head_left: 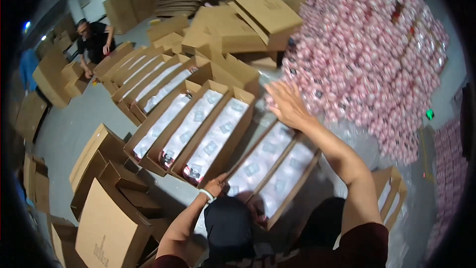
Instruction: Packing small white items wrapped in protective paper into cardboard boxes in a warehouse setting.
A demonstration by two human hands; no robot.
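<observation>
A worker kneeling on a warehouse floor fills long, shallow brown cardboard trays with clear-wrapped packets. The left hand [216,184], nearest the body, pinches the near edge of one filled tray [213,141], fingers closed on the cardboard lip. Just to the right of that hand lies a pair of trays [277,166] already lined with packets, directly in front of the knees. Beyond them the right hand [287,105] stretches forward with fingers spread flat and relaxed, holding nothing, resting at the foot of a great heap of small pink-and-white wrapped packets [367,54] piled higher and wider than anything else in view. To the left of that outstretched hand, a row of further filled trays [148,82] fans away across the grey floor, each showing a pale layer of packets. By the look of it, a good many trays are done, yet the heap remains vast, so most of the packing seems left. Flat and folded cardboard boxes [106,228] sit to the left of the near hand, and more are stacked far off, where another person [94,37] bends over cartons.
</observation>
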